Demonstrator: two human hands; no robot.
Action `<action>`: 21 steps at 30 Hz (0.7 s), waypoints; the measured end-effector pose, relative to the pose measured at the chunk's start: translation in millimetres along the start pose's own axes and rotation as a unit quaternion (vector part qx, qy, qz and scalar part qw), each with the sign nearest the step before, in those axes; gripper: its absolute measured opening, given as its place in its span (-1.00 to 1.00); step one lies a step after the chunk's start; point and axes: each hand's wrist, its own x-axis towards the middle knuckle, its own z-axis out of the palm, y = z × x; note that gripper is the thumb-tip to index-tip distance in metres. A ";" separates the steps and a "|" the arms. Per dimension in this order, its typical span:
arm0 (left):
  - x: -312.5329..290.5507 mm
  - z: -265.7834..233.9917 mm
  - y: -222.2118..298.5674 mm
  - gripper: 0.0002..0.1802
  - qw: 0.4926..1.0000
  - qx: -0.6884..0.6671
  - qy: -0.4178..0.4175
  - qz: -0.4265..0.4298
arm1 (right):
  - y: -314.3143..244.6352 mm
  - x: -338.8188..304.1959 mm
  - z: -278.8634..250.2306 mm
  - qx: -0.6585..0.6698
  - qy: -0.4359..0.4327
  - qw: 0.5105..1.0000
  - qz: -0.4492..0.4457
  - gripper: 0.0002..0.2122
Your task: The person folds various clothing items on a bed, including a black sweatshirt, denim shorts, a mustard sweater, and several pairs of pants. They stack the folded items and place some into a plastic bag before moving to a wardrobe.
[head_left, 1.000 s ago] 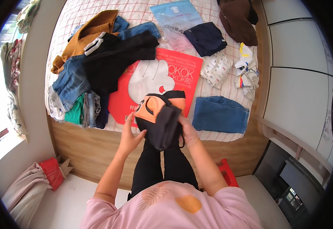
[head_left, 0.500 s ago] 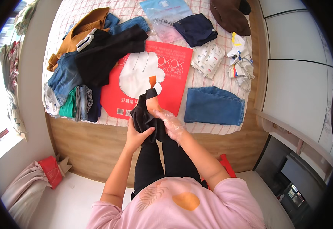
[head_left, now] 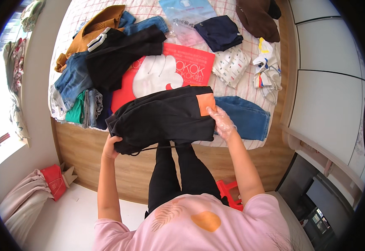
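Observation:
Stretched sideways between my hands is a pair of black drawstring pants point(head_left: 161, 117), folded lengthwise, with an orange patch point(head_left: 206, 104) at its right end. My left hand point(head_left: 111, 146) grips the lower left end, fingers closed, near a hanging black cord point(head_left: 147, 149). In a clear plastic glove, my right hand point(head_left: 223, 122) pinches the right end beside the patch. The pants hang above the bed's near edge and cover part of a red printed bag point(head_left: 195, 58). Just beyond my right hand, folded blue jeans point(head_left: 245, 117) lie partly hidden.
Heaped clothes, including a black top point(head_left: 111, 60) and blue denim point(head_left: 71, 81), fill the bed's left. Navy folded clothing point(head_left: 219, 33), a white patterned garment point(head_left: 231, 65) and a brown garment point(head_left: 257, 21) lie far right. A red plastic object point(head_left: 230, 194) stands by my right leg.
The black pants, bunched up before, are now spread out wide. My hands have moved apart, left hand to the left and right hand to the right. The orange patch now lies flat in view.

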 end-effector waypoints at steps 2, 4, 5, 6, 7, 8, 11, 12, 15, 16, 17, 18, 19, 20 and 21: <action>4.1 2.5 3.3 -0.31 1.000 0.005 -0.018 -0.010 | 22.1 25.0 -29.9 -0.072 0.009 0.996 -0.053 -0.68; 4.6 13.8 7.9 -0.29 0.999 0.006 -0.032 -0.023 | 51.1 43.9 -51.5 -0.237 0.094 0.958 -0.132 -0.69; 4.3 22.3 8.8 -0.29 0.999 0.024 -0.016 -0.022 | 66.8 49.7 -55.8 -0.360 0.176 0.898 -0.180 -0.69; 0.4 32.1 7.8 -0.29 0.999 0.041 -0.002 -0.021 | 76.4 51.3 -55.3 -0.475 0.255 0.813 -0.221 -0.69; -4.0 42.9 5.8 -0.28 0.998 0.058 0.011 -0.021 | 74.8 43.1 -40.5 -0.405 0.169 0.881 -0.178 -0.63; -10.6 58.0 3.8 -0.27 0.993 0.113 0.029 -0.026 | 67.2 28.7 -11.8 -0.326 0.078 0.933 -0.133 -0.57; -24.7 107.8 -18.7 -0.25 0.984 0.176 -0.031 0.007 | 37.0 -43.8 66.9 -0.149 -0.148 0.977 -0.045 -0.29; -30.5 126.9 -25.8 -0.24 0.979 0.190 -0.069 0.009 | 35.9 -58.1 80.4 -0.147 -0.185 0.970 -0.056 -0.20; -60.4 169.4 -41.7 -0.07 0.954 0.239 -0.176 0.040 | 27.5 -95.7 107.5 -0.094 -0.136 0.969 -0.182 -0.06; -71.9 182.9 -39.9 -0.01 0.964 0.182 -0.192 0.013 | 22.5 -98.8 106.5 -0.093 -0.112 0.968 -0.202 -0.05; -77.3 187.8 -38.4 0.06 0.961 0.158 -0.228 0.017 | 22.1 -102.2 101.2 -0.089 -0.068 0.979 -0.170 -0.12; -79.2 191.6 -34.5 -0.01 0.950 0.130 -0.285 0.015 | 21.3 -106.8 95.3 -0.087 -0.029 0.986 -0.138 -0.18; -80.2 192.7 -33.5 -0.06 0.948 0.112 -0.299 0.001 | 12.5 -111.6 86.9 -0.054 -0.047 0.986 -0.148 -0.32; -81.4 191.3 -32.7 -0.12 0.945 0.093 -0.312 -0.014 | -1.0 -120.2 80.4 -0.030 -0.041 0.997 -0.050 -0.45; -78.3 184.6 -37.1 -0.31 0.958 0.024 -0.285 -0.035 | 1.3 -124.5 70.2 -0.026 0.010 1.000 0.007 -0.51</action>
